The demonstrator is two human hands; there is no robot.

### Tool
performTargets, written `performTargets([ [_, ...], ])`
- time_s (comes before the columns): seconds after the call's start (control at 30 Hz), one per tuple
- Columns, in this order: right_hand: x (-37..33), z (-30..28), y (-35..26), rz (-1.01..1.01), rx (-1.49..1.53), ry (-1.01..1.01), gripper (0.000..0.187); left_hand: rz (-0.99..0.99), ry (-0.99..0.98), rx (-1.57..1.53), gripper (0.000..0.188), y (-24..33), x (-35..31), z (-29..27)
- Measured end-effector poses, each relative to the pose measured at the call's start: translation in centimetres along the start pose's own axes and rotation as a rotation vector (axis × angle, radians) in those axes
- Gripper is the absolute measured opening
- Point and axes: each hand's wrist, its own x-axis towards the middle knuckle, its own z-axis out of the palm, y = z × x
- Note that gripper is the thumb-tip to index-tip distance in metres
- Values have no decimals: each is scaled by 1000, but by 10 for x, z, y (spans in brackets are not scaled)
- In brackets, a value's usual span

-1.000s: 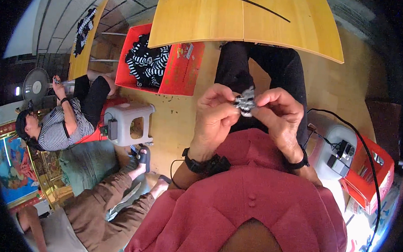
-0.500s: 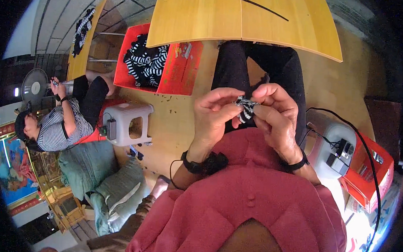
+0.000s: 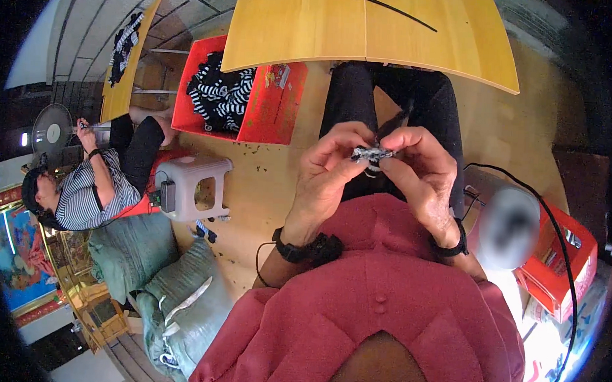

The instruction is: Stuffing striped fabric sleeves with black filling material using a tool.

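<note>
Above my lap, both hands hold a small black-and-white striped knitted piece (image 3: 372,155) between them. My left hand (image 3: 323,177) pinches its left end between thumb and fingers. On the other end, the thumb and fingers of my right hand (image 3: 424,173) are closed in the same way. A speckled, bunched edge of the knit faces up, with a bit of striping below it. Much of the piece is hidden by my fingers, and I cannot tell its exact kind.
Ahead stands a yellow wooden table (image 3: 419,47) with a thin dark strip (image 3: 393,10) on it. A red box (image 3: 275,109) at its left holds many striped knitted pieces. Farther left, a person (image 3: 97,190) sits near a grey stool (image 3: 215,188). Stuffed sacks (image 3: 187,301) lie lower left; a black cable (image 3: 560,233) hangs at right.
The knitted piece has been turned between my fingers: its striped part hung down in view before, and now the speckled edge shows on top. Both hands keep their pinch.
</note>
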Motion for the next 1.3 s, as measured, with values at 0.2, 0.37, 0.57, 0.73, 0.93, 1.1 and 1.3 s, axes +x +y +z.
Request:
performTargets([
  [0.2,-4,4,7,-55,-122,63,23,-52,69,30,17,6,-2,-1],
  [0.37,-5,8,10,-70,-191,139,25,-93,69,43,16,11,-5,-8],
  [0.57,-5,10,6,-78,-86,166,32,-271,-27,-143,19,8,-8,-9],
  [0.73,0,7,2,100,136,142,36,-270,-5,-181,18,8,-11,-6],
  [0.93,-7,8,-3,156,252,-51,33,-37,126,211,21,11,-11,1],
  [1.1,-8,13,2,12,-18,0,33,-57,241,40,17,12,-9,7],
  [1.3,-8,9,9,-218,-254,139,32,-211,255,-119,16,21,-5,8],
])
